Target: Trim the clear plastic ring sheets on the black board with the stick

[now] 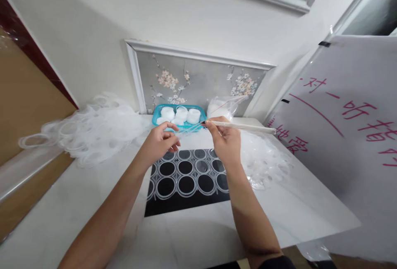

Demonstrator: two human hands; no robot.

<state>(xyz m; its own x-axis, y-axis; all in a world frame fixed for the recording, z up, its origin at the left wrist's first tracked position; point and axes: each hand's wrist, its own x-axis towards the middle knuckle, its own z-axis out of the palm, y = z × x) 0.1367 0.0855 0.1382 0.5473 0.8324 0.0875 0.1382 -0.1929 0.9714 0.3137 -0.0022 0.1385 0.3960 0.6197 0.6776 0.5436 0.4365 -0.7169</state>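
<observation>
My left hand (161, 140) is raised above the table, its fingers pinched on a thin clear plastic ring (182, 133). My right hand (223, 136) is closed on a long white stick (248, 127) that points out to the right; its near tip meets the clear ring between the two hands. Below my hands lies a black mat (182, 203) covered with rows of clear rings (186, 184).
A turquoise tray (156, 117) holding white rolls stands at the back against a flowered panel. A big heap of clear rings (93, 130) lies at the left, a smaller heap (263, 161) and a plastic bag (221, 107) at the right. A white sheet with red writing (347, 132) hangs at the right.
</observation>
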